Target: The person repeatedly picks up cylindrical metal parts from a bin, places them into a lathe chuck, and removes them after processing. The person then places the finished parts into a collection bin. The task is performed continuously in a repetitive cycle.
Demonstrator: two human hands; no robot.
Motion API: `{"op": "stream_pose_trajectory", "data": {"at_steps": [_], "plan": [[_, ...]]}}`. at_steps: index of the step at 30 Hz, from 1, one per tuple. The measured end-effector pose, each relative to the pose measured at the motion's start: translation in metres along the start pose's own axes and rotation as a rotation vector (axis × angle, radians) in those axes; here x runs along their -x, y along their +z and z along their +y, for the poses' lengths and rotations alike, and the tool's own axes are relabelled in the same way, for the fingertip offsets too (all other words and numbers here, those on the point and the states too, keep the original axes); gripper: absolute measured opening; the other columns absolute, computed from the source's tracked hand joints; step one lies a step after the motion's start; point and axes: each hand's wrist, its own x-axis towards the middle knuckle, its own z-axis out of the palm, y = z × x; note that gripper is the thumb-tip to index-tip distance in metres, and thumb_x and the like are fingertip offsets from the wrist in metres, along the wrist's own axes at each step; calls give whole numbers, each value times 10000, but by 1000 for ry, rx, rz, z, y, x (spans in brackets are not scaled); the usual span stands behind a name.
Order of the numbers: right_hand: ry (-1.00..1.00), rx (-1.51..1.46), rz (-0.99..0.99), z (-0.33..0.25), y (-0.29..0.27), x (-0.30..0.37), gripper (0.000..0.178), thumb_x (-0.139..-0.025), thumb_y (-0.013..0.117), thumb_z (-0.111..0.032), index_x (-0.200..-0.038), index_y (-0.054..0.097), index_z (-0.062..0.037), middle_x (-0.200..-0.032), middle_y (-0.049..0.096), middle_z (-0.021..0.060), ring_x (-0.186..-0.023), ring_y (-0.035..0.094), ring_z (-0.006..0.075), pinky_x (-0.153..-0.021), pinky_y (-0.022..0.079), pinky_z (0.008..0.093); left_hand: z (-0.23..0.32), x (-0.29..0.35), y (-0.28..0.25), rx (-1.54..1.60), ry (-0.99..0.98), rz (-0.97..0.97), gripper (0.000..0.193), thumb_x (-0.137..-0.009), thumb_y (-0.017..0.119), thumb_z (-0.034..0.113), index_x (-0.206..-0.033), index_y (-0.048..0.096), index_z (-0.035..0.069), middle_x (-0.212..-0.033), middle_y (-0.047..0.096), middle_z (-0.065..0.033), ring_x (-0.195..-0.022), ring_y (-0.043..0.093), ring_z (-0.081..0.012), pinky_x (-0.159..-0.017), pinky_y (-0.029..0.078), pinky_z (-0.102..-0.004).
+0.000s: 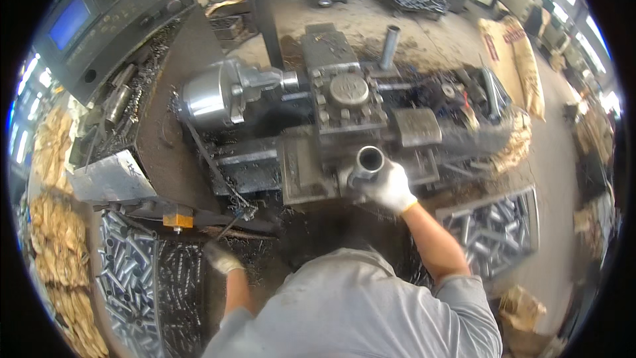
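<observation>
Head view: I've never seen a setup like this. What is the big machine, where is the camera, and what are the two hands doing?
The one picture comes from a fisheye camera on the person's head, looking down, so straight edges bend near the rim. The big grey machine is a metal lathe: its round shiny chuck clamps a part for turning. The gloved right hand holds a short metal tube, open end up, over the machine's front. The gloved left hand is low beside a thin metal rod; its grip is too blurred to judge. On either side stand a left tray and a right tray, both filled with similar tubes. A control panel sits at upper left.
</observation>
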Motion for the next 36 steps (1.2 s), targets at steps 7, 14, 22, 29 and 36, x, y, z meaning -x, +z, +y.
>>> {"op": "stream_pose_trajectory", "data": {"at_steps": [7, 14, 22, 29, 36], "plan": [[-253, 126, -275, 33, -47, -46, 594, -864, 827, -397, -1367, 668, -124, -1101, 778, 183, -1024, 753, 391, -866, 612, 468, 73, -60, -34, -349, 200, 352, 514, -1149, 482, 334, -1491, 513, -48, -1382, 653, -282, -1256, 635, -390, -1083, 489, -474], [-307, -7, -121, 39, -138, -113, 401, -835, 797, -108, -1225, 742, -36, -1114, 793, 155, -988, 786, 269, -882, 627, 373, 51, -106, -53, -304, 141, 352, 562, -1139, 489, 402, -1521, 515, -9, -1259, 713, -221, -1116, 675, -320, -984, 523, -441], [-573, -102, -125, -33, -135, -225, 260, -878, 762, -54, -1131, 762, 6, -1097, 792, 149, -902, 766, 197, -810, 631, 322, 118, -7, 73, -980, 687, -296, 259, -1054, 592, 260, -1155, 752, 83, -1130, 757, -110, -1055, 717, -288, -940, 575, -401], [-938, 90, -276, -76, -90, -344, 333, -894, 728, -208, -1187, 760, -55, -1111, 792, 144, -963, 781, 277, -902, 616, 373, 351, 36, 234, -226, 1489, -429, 549, -880, 765, 174, -1403, 634, 67, -1387, 650, -276, -1293, 624, -469, -1059, 542, -531], [-596, 700, -794, -138, 35, -371, 617, -752, 830, -478, -1162, 780, -20, -1103, 785, 238, -969, 772, 356, -864, 606, 450, 442, -84, 221, -613, 1192, -92, 527, -888, 727, 253, -1379, 644, 79, -1446, 637, -180, -1397, 545, -393, -1239, 356, -542]]}}
